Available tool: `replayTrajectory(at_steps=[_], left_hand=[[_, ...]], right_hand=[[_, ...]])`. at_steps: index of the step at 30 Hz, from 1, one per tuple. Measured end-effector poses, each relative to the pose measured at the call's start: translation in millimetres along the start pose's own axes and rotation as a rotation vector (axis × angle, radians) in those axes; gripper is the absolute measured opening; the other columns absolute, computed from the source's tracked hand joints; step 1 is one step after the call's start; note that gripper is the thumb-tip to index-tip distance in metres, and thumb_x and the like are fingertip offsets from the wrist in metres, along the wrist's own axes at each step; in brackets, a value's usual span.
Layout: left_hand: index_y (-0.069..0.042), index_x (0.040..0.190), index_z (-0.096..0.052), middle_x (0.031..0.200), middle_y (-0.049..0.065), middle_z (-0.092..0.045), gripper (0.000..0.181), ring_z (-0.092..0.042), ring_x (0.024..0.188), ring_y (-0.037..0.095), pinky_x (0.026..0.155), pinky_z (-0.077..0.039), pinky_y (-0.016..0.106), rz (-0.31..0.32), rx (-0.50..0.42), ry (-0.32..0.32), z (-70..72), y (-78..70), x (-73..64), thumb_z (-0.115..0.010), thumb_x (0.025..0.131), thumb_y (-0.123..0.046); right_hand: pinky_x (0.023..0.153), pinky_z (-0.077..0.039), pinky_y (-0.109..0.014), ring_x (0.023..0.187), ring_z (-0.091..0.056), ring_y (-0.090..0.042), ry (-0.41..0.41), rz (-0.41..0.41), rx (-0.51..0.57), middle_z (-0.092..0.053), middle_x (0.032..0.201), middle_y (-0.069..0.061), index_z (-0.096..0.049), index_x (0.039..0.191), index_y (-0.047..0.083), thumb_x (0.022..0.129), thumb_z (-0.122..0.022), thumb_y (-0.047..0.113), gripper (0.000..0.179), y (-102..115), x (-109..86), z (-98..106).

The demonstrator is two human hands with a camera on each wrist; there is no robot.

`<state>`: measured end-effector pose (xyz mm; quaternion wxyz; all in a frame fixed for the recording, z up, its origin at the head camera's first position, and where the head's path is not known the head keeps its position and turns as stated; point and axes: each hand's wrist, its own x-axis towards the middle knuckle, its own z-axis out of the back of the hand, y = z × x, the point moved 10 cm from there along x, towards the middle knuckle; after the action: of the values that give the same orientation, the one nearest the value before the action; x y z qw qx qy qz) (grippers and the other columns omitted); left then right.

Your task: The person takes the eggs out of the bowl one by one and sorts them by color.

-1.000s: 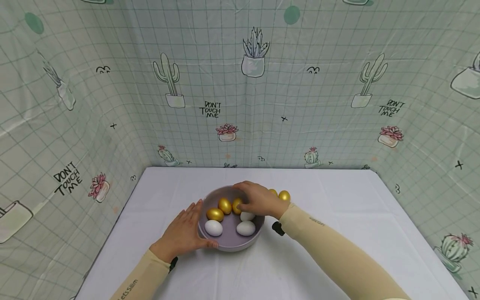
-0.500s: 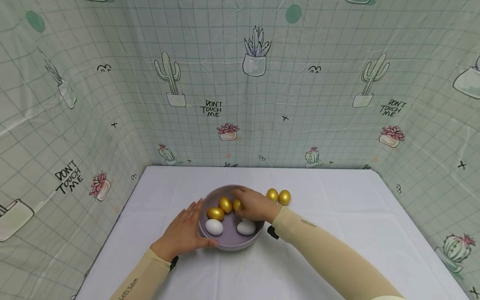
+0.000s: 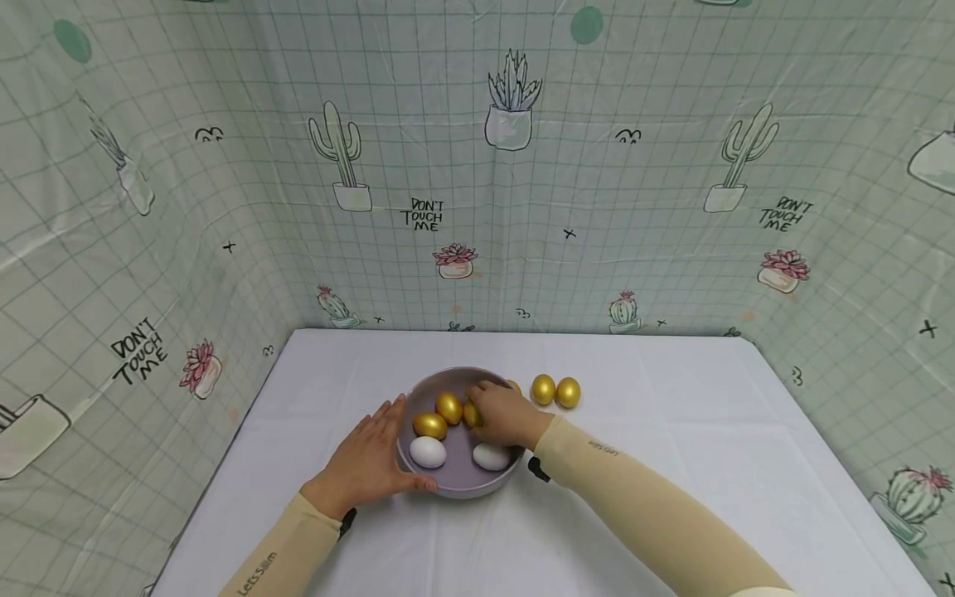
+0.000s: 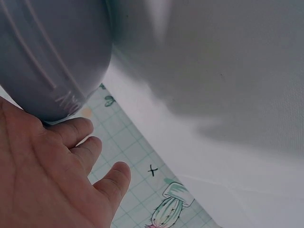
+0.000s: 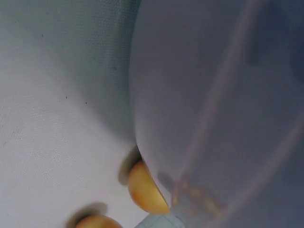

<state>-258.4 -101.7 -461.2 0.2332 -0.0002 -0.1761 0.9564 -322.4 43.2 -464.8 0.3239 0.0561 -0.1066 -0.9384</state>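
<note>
A round mauve bowl (image 3: 458, 477) sits mid-table with gold and white eggs in it. My left hand (image 3: 361, 464) rests along its left side, thumb spread at the near rim, fingers straight; the left wrist view shows the fingers (image 4: 111, 185) beside the bowl's outer wall. My right hand (image 3: 511, 414) is inside the right half, fingers curled round a white egg that the hand hides. Close to it lie a gold egg (image 3: 470, 414), partly covered, and another white egg (image 3: 490, 456). At left are two gold eggs, one upper (image 3: 449, 408), one lower (image 3: 429, 425), and a white egg (image 3: 428, 453).
Outside the bowl, to its upper right, two gold eggs stand side by side, left (image 3: 543, 389) and right (image 3: 569, 392). A third gold egg (image 5: 147, 190) lies against the bowl's outer wall. A white cloth (image 3: 649, 398) covers the table; patterned fabric (image 3: 507, 199) encloses it.
My right hand has drawn back slightly toward me inside the bowl and its fingers have curled, covering a white egg seen earlier. More gold eggs outside now show. My left hand stays put.
</note>
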Motion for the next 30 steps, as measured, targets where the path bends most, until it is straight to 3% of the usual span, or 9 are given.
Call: replayTrajectory(at_steps=[4,16,30], left_hand=[[0.008,0.155,-0.019,0.156,0.027,-0.030,0.131,-0.030,0.143,0.041,0.111,-0.029,0.059,0.008,-0.006,0.005,-0.2,-0.1,-0.7,-0.069,0.071,-0.079],[0.009,0.154,-0.020,0.155,0.027,-0.032,0.130,-0.032,0.142,0.042,0.109,-0.031,0.059,-0.007,-0.005,-0.011,1.7,-1.1,-1.5,-0.069,0.071,-0.078],[0.009,0.155,-0.019,0.155,0.028,-0.031,0.131,-0.030,0.143,0.042,0.110,-0.030,0.059,-0.011,0.000,-0.008,1.3,-0.9,-1.3,-0.068,0.071,-0.079]], right_hand=[[0.084,-0.051,-0.037,0.085,-0.057,-0.017,-0.023,0.017,-0.033,-0.060,0.100,-0.006,-0.062,0.117,0.004,0.083,-0.080,0.024,0.044,1.9,-0.5,-0.3],[0.078,-0.051,-0.037,0.081,-0.057,-0.018,-0.055,0.016,-0.026,-0.058,0.091,-0.004,-0.064,0.107,0.005,0.083,-0.081,0.023,0.034,1.8,-0.1,0.6],[0.083,-0.052,-0.036,0.088,-0.060,-0.020,-0.059,0.009,0.018,-0.064,0.099,-0.007,-0.066,0.113,0.003,0.081,-0.081,0.021,0.040,1.0,-0.4,4.0]])
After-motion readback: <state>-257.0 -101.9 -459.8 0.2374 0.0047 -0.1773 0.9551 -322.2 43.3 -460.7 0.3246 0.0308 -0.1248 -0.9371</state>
